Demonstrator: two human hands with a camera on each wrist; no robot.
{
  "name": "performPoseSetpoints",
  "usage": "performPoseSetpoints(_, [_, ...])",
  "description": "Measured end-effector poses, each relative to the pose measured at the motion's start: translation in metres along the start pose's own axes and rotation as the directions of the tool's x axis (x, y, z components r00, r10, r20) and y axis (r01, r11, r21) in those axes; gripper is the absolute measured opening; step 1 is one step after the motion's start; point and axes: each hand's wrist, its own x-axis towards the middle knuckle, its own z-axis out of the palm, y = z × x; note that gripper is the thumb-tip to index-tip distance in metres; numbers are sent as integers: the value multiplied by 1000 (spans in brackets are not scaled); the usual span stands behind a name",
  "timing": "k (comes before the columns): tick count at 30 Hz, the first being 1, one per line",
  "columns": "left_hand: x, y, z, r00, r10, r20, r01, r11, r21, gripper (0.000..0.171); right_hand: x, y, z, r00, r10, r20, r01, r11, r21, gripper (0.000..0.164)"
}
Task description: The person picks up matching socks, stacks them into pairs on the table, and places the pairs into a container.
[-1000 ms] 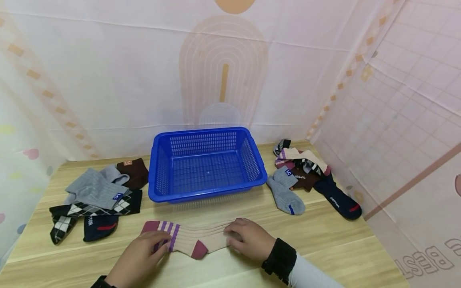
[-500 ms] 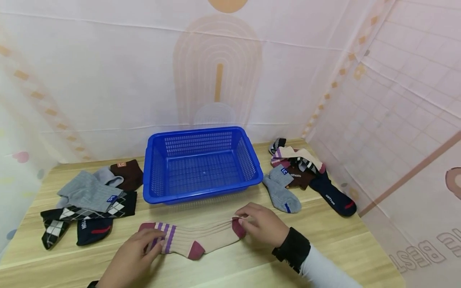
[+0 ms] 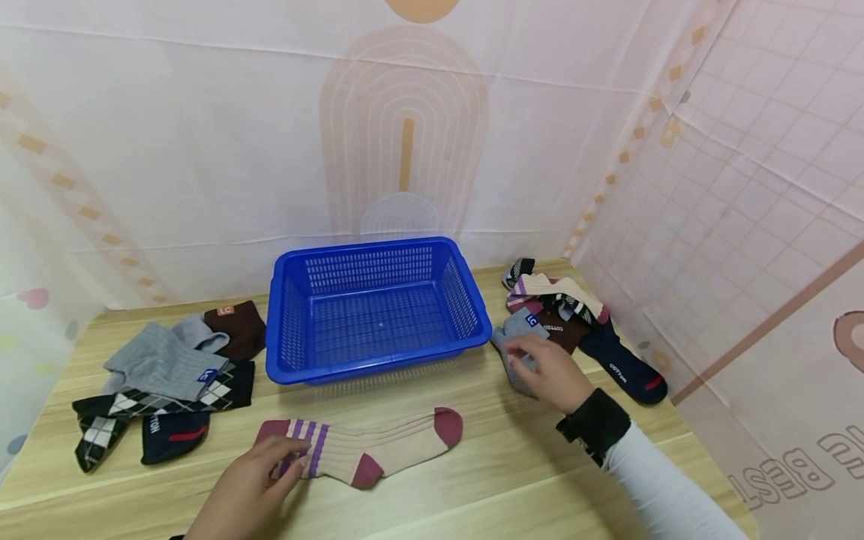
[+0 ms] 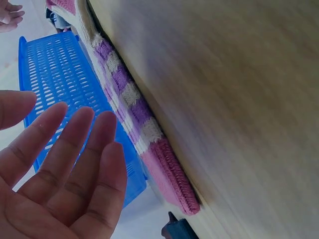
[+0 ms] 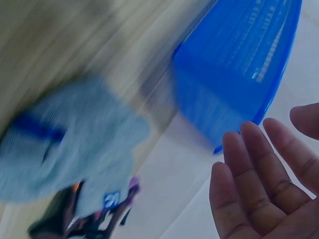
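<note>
Striped sock point(image 3: 405, 445) lying flat, nothing held

Left grip point(image 3: 248, 484) is over the sock's cuff end, fingers relaxed and a little parted, pinching nothing; whether a tip touches the knit I cannot tell. The sock lies on the counter point(image 3: 418, 511), its maroon toe stretching from the left grip toward the right. Right grip point(image 3: 550, 375) is over a gray sock point(image 3: 518, 327), fingers loose, nothing between them; contact uncertain. Beyond both grips, set between them: a blue basket point(image 3: 378, 365).

Handling, my guess: striped sock light, limp, not fragile, hardly slippery; likely to droop if raised by one end. Best hold: whole cuff between thumb and fingers, second hold at the toe. Gray one similar; its labeled cuff should pinch easily.

Views: head gives the sock's full outline but mostly the backs of the hands. Left wrist shows finger undersides and the cuff's ribbed edge low against the counter. Right wrist, though blurred, catches a blue band point(image 5: 37, 128) on the gray sock, covered from above by the right grip.
</note>
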Motion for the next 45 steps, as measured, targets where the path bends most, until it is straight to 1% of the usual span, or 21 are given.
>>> performPoseSetpoints(2, [0,0,0,1000,-1,-5,1,1000,-1,25,4,11,-4,999,25,-21,-25,1000,-10,22])
performPoseSetpoints(5, [-1,1,0,1000,-3,-11,3,1000,1,25,12,28,-9,995,88,-37,-88,996,-6,22])
performPoseSetpoints(9, [0,2,0,1000,-20,1,20,1000,-1,24,27,52,-12,984,175,-36,-175,984,-16,25])
performPoseSetpoints(12, [0,2,1,1000,-23,5,23,1000,-9,23,39,68,-13,974,223,-30,-224,973,-49,27])
performPoseSetpoints(16, [0,1,3,1000,-9,-6,9,1000,-14,21,55,84,-12,965,259,-32,-260,961,-94,27])
performPoseSetpoints(20, [-2,0,6,1000,11,-25,-12,1000,-12,20,70,94,-10,960,276,-52,-280,948,-150,27])
performPoseSetpoints(24, [-2,0,6,1000,9,-24,-10,1000,-13,20,85,100,-11,958,278,-66,-286,935,-210,27])
performPoseSetpoints(26, [-2,1,6,1000,4,-24,-5,1000,-16,19,90,104,-10,964,253,-81,-266,930,-252,28])
performPoseSetpoints(28, [-2,2,6,1000,-3,-20,3,1000,-20,19,95,108,-8,970,223,-96,-242,919,-311,27])
performPoseSetpoints(31, [-1,3,7,1000,-15,-17,15,1000,-25,18,102,114,-5,979,171,-110,-201,892,-405,28])
performPoseSetpoints(35, [-1,4,8,1000,-30,-9,30,999,-25,17,108,120,0,986,108,-124,-157,850,-503,25])
performPoseSetpoints(38, [-1,4,9,999,-31,-17,30,999,-25,17,110,123,5,985,101,-138,-161,826,-541,20])
performPoseSetpoints(41, [-2,4,10,999,-24,-27,24,999,-21,16,111,128,8,981,129,-143,-188,809,-558,16])
performPoseSetpoints(45, [-3,5,9,999,-19,-34,19,1000,-20,17,111,134,9,974,151,-171,-222,791,-570,17])
